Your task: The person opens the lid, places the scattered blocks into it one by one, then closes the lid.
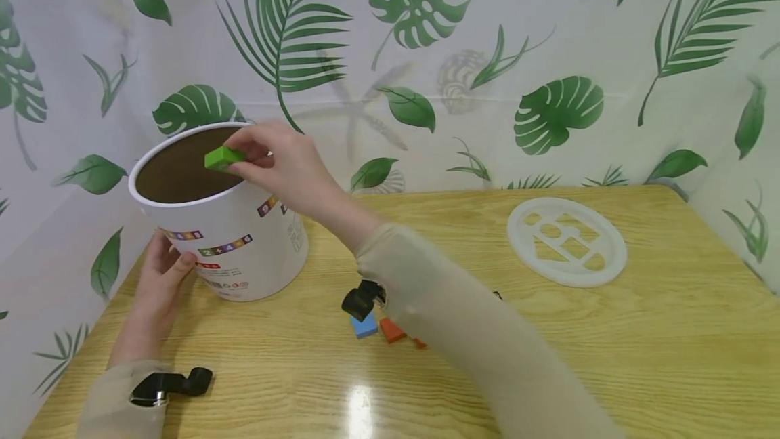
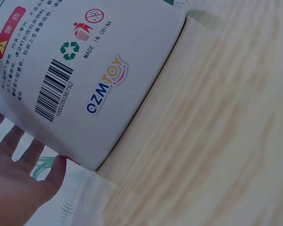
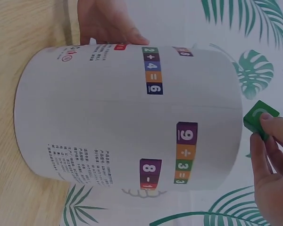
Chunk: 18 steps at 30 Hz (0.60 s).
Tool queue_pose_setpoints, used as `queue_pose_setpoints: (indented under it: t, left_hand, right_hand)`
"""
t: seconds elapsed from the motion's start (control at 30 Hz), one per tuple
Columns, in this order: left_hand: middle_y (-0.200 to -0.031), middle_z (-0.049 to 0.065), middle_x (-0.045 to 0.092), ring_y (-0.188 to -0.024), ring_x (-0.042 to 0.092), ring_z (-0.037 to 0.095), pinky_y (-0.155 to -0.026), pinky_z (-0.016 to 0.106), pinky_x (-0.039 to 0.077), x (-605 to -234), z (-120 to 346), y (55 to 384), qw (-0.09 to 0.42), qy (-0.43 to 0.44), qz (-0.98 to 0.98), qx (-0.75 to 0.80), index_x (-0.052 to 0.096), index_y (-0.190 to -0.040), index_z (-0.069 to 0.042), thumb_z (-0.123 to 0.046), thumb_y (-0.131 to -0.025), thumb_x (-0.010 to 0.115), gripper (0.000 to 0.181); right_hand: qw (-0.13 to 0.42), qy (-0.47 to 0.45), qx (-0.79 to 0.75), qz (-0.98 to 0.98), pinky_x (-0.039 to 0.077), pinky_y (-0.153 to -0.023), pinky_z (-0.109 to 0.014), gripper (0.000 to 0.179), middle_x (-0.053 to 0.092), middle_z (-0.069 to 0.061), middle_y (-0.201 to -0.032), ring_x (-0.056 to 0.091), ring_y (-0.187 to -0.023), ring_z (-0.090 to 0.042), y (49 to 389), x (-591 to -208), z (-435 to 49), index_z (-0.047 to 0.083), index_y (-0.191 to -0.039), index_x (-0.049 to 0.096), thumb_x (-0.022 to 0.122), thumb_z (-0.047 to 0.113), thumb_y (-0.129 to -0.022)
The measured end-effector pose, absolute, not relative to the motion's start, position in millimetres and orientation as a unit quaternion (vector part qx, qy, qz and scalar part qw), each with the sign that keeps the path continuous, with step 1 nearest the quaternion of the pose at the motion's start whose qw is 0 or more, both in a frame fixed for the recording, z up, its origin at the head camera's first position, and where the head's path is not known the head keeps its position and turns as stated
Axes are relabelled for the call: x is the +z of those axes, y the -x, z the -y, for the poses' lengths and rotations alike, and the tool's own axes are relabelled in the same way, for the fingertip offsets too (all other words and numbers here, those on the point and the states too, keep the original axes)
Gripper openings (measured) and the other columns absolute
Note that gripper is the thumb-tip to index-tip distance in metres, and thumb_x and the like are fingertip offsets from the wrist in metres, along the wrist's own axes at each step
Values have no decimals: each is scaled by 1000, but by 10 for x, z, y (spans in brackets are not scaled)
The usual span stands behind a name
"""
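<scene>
A white bucket printed with number sums stands upright, uncovered, at the left of the table. My left hand rests against its lower left side, thumb toward the front; in the left wrist view the relaxed, spread fingers meet the wall near the base. Over the bucket's mouth, just inside the right rim in the head view, my right hand pinches a small green block between thumb and fingertips. A curved mark shows on the face of this block in the right wrist view. The bucket's inside looks dark.
A blue block and a red block lie on the wooden table, partly overlapped by the right forearm. Farther right lies a round white lid with shaped cutouts. A leaf-patterned cloth stands behind the table.
</scene>
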<state>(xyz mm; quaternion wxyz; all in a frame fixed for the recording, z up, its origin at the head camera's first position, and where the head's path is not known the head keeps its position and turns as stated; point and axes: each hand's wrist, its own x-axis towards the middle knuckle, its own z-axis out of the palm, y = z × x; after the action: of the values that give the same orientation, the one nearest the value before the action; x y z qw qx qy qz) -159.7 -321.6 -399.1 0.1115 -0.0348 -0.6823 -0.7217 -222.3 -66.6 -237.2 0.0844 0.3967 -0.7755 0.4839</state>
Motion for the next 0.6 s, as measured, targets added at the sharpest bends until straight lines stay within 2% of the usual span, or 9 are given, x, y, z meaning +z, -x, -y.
queue_pose_setpoints:
  t: [0.1, 0.33, 0.6]
  left_hand:
    - [-152, 1, 24, -135, 22, 24, -112, 35, 22, -3991, 3220, 1591, 110, 35, 682, -722, 27, -151, -31, -28, -95, 56, 63]
    - [-148, 2, 30, -134, 25, 25, -105, 26, 32, -4004, 3225, 1594, 118, 40, 678, -724, 29, -150, -29, -26, -95, 57, 62]
    - [-150, 2, 27, -135, 23, 26, -110, 31, 27, -3992, 3226, 1597, 115, 35, 681, -723, 28, -151, -29, -28, -95, 56, 63]
  right_hand:
    - [75, -397, 459, 791, 44, -80, -6, 23, 58, -5, -107, 58, -95, -8, 2251, -2370, 771, 4, -109, 66, 69, 11, -88]
    - [70, -393, 420, 815, 43, -77, -6, 23, 61, -3, -104, 58, -92, -8, 2304, -2449, 907, 4, -109, 66, 70, 13, -88]
    - [44, -361, 403, 840, 43, -73, -7, 23, 64, 3, -97, 58, -85, -3, 2310, -2426, 916, 9, -107, 68, 71, 21, -88]
